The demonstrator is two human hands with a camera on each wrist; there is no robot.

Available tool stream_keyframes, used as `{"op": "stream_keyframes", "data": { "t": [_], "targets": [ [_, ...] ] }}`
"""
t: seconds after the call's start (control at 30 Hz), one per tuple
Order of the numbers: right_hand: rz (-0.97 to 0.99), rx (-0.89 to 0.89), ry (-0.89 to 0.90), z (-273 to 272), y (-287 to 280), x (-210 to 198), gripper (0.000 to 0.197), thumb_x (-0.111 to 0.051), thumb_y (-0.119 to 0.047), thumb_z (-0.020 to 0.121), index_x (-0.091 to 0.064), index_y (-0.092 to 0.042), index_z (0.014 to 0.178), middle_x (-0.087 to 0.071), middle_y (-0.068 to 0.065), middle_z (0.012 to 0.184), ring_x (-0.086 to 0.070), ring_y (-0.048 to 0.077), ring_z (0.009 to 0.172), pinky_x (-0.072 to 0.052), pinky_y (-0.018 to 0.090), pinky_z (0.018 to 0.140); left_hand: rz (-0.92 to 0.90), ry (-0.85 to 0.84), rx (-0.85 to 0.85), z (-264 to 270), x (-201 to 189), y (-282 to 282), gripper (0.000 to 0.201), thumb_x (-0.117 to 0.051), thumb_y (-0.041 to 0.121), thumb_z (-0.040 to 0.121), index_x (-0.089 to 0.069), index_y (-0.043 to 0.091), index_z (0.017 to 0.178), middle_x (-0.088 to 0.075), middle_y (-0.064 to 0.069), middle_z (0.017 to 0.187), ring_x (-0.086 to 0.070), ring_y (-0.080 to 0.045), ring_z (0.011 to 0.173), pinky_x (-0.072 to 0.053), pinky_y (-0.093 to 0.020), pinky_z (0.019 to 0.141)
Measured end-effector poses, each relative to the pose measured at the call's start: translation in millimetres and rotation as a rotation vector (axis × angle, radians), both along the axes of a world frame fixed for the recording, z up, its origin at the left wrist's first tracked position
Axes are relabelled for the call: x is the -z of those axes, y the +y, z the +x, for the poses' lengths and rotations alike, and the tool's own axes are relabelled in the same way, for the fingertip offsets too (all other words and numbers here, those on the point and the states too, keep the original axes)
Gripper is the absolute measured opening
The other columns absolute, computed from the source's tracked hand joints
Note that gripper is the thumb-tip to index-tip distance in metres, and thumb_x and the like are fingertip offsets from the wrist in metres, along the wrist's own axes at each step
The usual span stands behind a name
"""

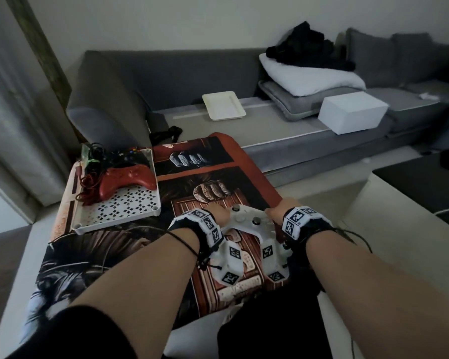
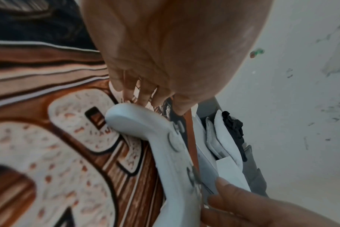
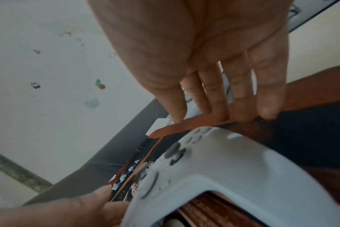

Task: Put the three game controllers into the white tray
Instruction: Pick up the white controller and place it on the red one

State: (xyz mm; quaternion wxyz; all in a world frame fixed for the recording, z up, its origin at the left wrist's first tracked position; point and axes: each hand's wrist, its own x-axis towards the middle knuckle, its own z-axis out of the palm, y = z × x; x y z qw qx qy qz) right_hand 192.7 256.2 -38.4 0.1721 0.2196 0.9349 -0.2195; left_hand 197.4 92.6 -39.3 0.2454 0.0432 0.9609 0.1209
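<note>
A white controller [image 1: 246, 221] lies on a printed mat, between my two hands. My left hand [image 1: 219, 216] is at its left grip, fingers [image 2: 142, 93] fairly straight and reaching past the grip [image 2: 136, 121] down to the mat. My right hand [image 1: 276, 211] is at its right side, straight fingers [image 3: 223, 99] stretched over the controller [image 3: 233, 169] with tips on the mat behind it. To the left stands the white perforated tray [image 1: 117, 221]. In it lie a red controller [image 1: 126, 181] and, behind that, a black controller [image 1: 132, 158]. Tangled cables [image 1: 91, 177] are bunched at its left.
The red-and-black printed mat [image 1: 218, 164] covers a pale low table. Behind it runs a grey sofa [image 1: 166, 73] that bears a cream tray [image 1: 223, 106], a white box [image 1: 353, 115], pillows [image 1: 309, 79] and black clothing [image 1: 309, 45].
</note>
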Motion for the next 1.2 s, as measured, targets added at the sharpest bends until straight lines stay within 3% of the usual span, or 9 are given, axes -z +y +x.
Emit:
{"op": "stream_keyframes", "data": {
  "t": [0.2,0.37,0.47,0.57,0.7,0.83,1.03,1.13,1.2],
  "targets": [
    [-0.242,0.106,0.016,14.8,11.5,19.0,0.047,-0.055,-0.031,0.092,-0.057,0.0,0.128,-0.06,0.019,0.132,-0.058,0.033,0.123,-0.048,0.038,0.102,0.031,-0.028,-0.12,5.2,3.1,15.9,0.038,-0.039,0.006,0.099,-0.05,-0.008,0.132,-0.059,-0.032,0.117,-0.049,-0.034,0.13,-0.039,-0.033,0.096],
    [-0.156,0.081,0.009,6.5,9.9,33.6,0.052,-0.047,-0.059,0.076,-0.059,-0.009,0.069,-0.072,0.022,0.103,-0.067,0.04,0.101,-0.047,0.054,0.098,0.093,0.024,-0.142,2.8,1.8,11.7,0.039,-0.034,0.012,0.102,-0.05,-0.003,0.134,-0.052,-0.018,0.141,-0.05,-0.031,0.13,-0.038,-0.032,0.105],
    [-0.199,0.057,0.007,7.4,3.0,24.8,0.05,-0.051,-0.053,0.079,-0.059,-0.003,0.08,-0.072,0.02,0.099,-0.07,0.038,0.093,-0.053,0.048,0.093,0.253,-0.009,-0.361,-0.1,3.0,1.9,0.041,-0.033,0.014,0.102,-0.048,-0.003,0.136,-0.049,-0.019,0.143,-0.045,-0.031,0.133,-0.036,-0.032,0.106],
    [-0.208,0.028,0.016,6.3,-8.3,14.0,0.047,-0.052,-0.054,0.073,-0.058,-0.008,0.077,-0.072,0.019,0.1,-0.07,0.038,0.092,-0.055,0.048,0.09,0.255,0.059,-0.323,0.0,-2.7,-12.1,0.04,-0.031,0.01,0.102,-0.051,-0.005,0.132,-0.052,-0.019,0.14,-0.049,-0.031,0.131,-0.038,-0.031,0.104],
    [-0.197,-0.039,0.061,0.5,-40.3,-5.7,0.061,-0.055,-0.054,0.076,-0.067,-0.003,0.108,-0.07,0.019,0.111,-0.068,0.038,0.1,-0.054,0.046,0.093,0.363,0.084,-0.446,-4.6,-5.7,-46.0,0.038,-0.033,0.018,0.102,-0.058,0.001,0.127,-0.055,-0.019,0.137,-0.05,-0.031,0.13,-0.04,-0.032,0.102],
    [-0.167,-0.12,0.092,-6.8,-81.5,-21.8,0.07,-0.055,-0.061,0.071,-0.065,-0.005,0.113,-0.07,0.017,0.113,-0.068,0.035,0.098,-0.054,0.043,0.092,0.354,0.142,-0.492,-11.7,-8.5,-87.5,0.037,-0.044,0.029,0.096,-0.044,0.016,0.061,-0.056,-0.009,0.079,-0.059,-0.031,0.115,-0.041,-0.031,0.081],
    [-0.221,-0.211,0.117,-23.3,-146.2,-33.9,0.076,-0.064,-0.058,0.072,-0.059,-0.003,0.123,-0.067,0.015,0.109,-0.064,0.031,0.094,-0.053,0.039,0.092,0.338,0.159,-0.51,-12.9,-15.8,-157.6,0.036,-0.059,0.038,0.085,-0.05,0.014,0.06,-0.048,0.001,0.063,-0.046,-0.01,0.057,-0.033,-0.02,0.05],
    [-0.242,-0.256,0.085,-32.0,-174.9,-34.5,0.075,-0.068,-0.056,0.069,-0.058,-0.002,0.12,-0.066,0.014,0.108,-0.066,0.032,0.099,-0.055,0.039,0.089,0.317,0.161,-0.552,-11.9,-15.7,-186.9,0.036,-0.061,0.037,0.083,-0.053,0.012,0.058,-0.048,0.001,0.06,-0.049,-0.014,0.058,-0.033,-0.021,0.048],
    [-0.256,-0.294,0.057,-37.9,-194.5,-34.0,0.062,-0.073,-0.046,0.071,-0.061,0.0,0.111,-0.066,0.011,0.099,-0.066,0.028,0.094,-0.055,0.035,0.086,0.28,0.17,-0.53,-11.7,-13.8,-205.7,0.028,-0.061,0.037,0.085,-0.066,0.009,0.079,-0.056,-0.001,0.073,-0.06,-0.022,0.081,-0.041,-0.022,0.061]
  ]
}}
